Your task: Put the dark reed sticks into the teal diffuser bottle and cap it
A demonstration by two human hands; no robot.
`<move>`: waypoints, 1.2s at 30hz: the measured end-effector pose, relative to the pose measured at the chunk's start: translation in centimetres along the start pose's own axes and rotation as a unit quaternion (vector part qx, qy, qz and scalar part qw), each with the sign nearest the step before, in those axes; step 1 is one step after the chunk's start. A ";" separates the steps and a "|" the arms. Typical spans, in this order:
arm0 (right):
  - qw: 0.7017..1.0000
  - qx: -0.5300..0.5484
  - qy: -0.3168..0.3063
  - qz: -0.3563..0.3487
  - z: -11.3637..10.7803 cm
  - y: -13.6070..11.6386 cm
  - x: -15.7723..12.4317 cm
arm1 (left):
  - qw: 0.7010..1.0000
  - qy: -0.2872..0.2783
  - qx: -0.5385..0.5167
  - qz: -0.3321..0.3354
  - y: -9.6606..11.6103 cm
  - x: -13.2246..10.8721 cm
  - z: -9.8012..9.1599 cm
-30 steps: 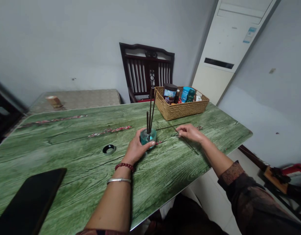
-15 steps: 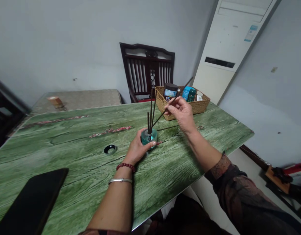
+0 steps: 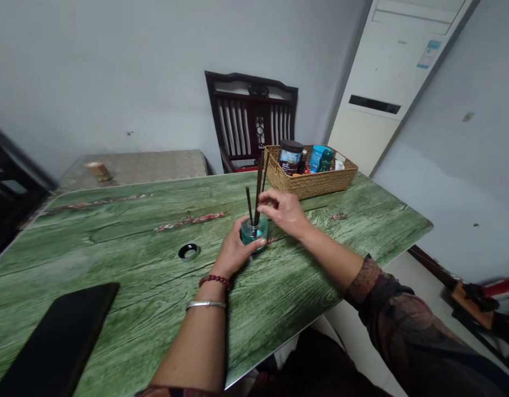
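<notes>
A reed diffuser bottle (image 3: 260, 227) of clear glass with blue-green liquid stands on the green table. My left hand (image 3: 236, 248) is wrapped round its side, thumb across the front. Several dark reed sticks (image 3: 248, 203) rise from the bottle's neck, one shorter and leaning left, the others close together. My right hand (image 3: 285, 212) is at the right of the bunch, thumb and forefinger pinched on a reed stick just above the neck. A black ring-shaped collar (image 3: 188, 251) lies on the table left of the bottle.
A wicker basket (image 3: 316, 185) holding jars and bottles stands behind my right hand. At the front left lies a flat black object (image 3: 59, 336). A dark wooden chair (image 3: 254, 118) stands beyond the green table (image 3: 146, 259); a tall white air conditioner (image 3: 368, 129) is at the right.
My right hand has moved left and down to the bottle's neck. The reed stick it held slanting to the right now stands nearly upright with the others. My left hand keeps its hold.
</notes>
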State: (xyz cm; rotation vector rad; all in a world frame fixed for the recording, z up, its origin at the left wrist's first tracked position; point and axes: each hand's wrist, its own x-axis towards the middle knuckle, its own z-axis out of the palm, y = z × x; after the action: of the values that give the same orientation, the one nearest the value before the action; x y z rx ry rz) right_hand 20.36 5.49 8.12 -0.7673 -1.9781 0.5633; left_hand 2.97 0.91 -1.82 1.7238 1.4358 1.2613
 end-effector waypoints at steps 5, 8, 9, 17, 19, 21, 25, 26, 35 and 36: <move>0.973 -0.229 -0.001 0.035 -3.0 3.7 -1.7 | 1.000 0.001 0.014 0.007 -0.3 0.1 0.0; 0.907 -0.395 -0.109 0.099 -4.3 7.2 -2.5 | 1.000 -0.002 0.020 -0.006 -0.1 0.0 0.0; 0.880 -0.436 -0.146 0.118 -4.5 8.3 -2.8 | 1.000 -0.006 0.021 -0.009 0.0 0.0 -0.1; 0.837 -0.486 -0.193 0.161 -5.2 10.6 -4.4 | 1.000 -0.002 0.018 -0.014 -0.1 0.0 -0.1; 0.838 -0.486 -0.185 0.162 -5.8 10.2 -4.5 | 1.000 -0.001 0.019 -0.016 -0.1 0.1 -0.1; 0.859 -0.465 -0.142 0.159 -6.6 9.6 -4.4 | 1.000 -0.003 0.017 -0.018 -0.1 0.1 -0.1; 0.957 -0.259 0.077 0.102 -7.9 6.8 -3.3 | 1.000 -0.005 0.019 -0.016 -0.3 0.1 -0.1; 0.973 -0.176 0.123 0.083 -8.0 5.7 -2.8 | 1.000 -0.005 0.022 -0.016 -0.4 0.2 -0.1; 0.966 0.225 0.116 0.059 -4.1 -2.6 -0.2 | 1.000 -0.011 0.015 -0.009 -0.7 0.2 -0.1; 0.965 0.229 0.111 0.062 -3.5 -2.7 -0.1 | 1.000 -0.012 0.012 -0.007 -0.6 0.2 -0.1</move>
State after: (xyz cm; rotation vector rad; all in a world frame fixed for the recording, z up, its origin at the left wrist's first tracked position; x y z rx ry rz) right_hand 22.64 3.81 11.48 -0.6312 -1.5201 0.9273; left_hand 2.65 1.24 -2.21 1.7355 1.4527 1.2173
